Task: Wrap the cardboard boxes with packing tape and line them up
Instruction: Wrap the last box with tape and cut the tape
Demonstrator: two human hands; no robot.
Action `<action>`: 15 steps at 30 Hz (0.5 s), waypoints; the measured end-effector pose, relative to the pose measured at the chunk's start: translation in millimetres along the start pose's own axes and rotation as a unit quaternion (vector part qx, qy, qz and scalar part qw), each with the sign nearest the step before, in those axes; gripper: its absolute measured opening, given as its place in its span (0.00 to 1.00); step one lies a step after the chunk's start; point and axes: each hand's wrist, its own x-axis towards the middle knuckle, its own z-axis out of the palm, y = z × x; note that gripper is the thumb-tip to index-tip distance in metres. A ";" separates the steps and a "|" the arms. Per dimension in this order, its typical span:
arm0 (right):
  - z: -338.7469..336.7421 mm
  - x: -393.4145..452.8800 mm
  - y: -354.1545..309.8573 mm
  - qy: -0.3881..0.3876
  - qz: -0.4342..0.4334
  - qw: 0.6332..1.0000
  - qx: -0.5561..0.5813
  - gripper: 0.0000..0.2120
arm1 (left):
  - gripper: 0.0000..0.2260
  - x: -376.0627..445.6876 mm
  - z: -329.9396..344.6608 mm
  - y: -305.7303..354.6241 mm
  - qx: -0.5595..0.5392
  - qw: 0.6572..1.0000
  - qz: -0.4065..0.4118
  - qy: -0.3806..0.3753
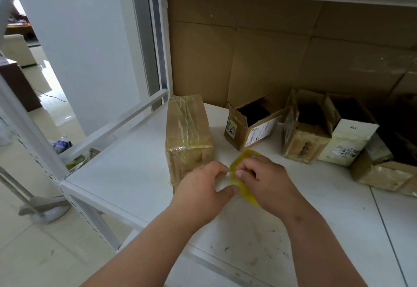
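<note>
Beyond the fingertips, on the white shelf (135, 173), the cardboard boxes stood in a loose row, and the only writing that could be read was on the open box (250, 124) just past the right hand: a white label on its left face carried large digits that looked like "7108", seen sideways, while the long white label on its front face held print too small to make out. Further to the right of the fingers, a brown open box (304, 137) showed dark blurred marks on its front, and the pale box (347, 140) beside it bore smudged dark print that could not be read. A low taped box (383, 173) sat at the far right. To the left of the fingers lay the sealed box (188, 135), closed and covered in glossy yellowish tape, its near end just beside the left hand (203, 187). The right hand (264, 178) gripped the roll of tape (243, 173), a yellowish translucent ring held above the shelf, with its fingers curled over the top of the ring and the thumb on the side nearest the left hand. The left hand's fingers were curled and its thumb reached toward the roll, meeting the right thumb at the roll's edge, where it seemed to pinch the tape; the exact contact was too blurred to tell. Behind the boxes, well beyond the fingers, flattened cardboard sheets (270, 49) lined the back of the shelf.
</note>
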 end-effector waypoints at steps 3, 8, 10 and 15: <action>-2.0 -4.8 1.0 0.012 -0.006 0.999 0.045 0.11 | 0.05 4.1 -1.4 7.2 -0.047 0.998 -0.030 0.021; -8.3 -17.3 2.6 -0.003 0.003 0.987 0.159 0.16 | 0.10 10.5 -6.6 13.7 -0.091 0.994 -0.051 0.033; -8.1 -23.7 4.2 -0.039 0.013 0.984 0.170 0.30 | 0.10 13.5 -12.5 18.0 -0.098 0.993 -0.059 0.034; -8.8 -31.8 11.5 -0.094 0.074 0.960 0.255 0.57 | 0.07 13.8 -27.1 27.6 0.011 0.999 -0.036 0.037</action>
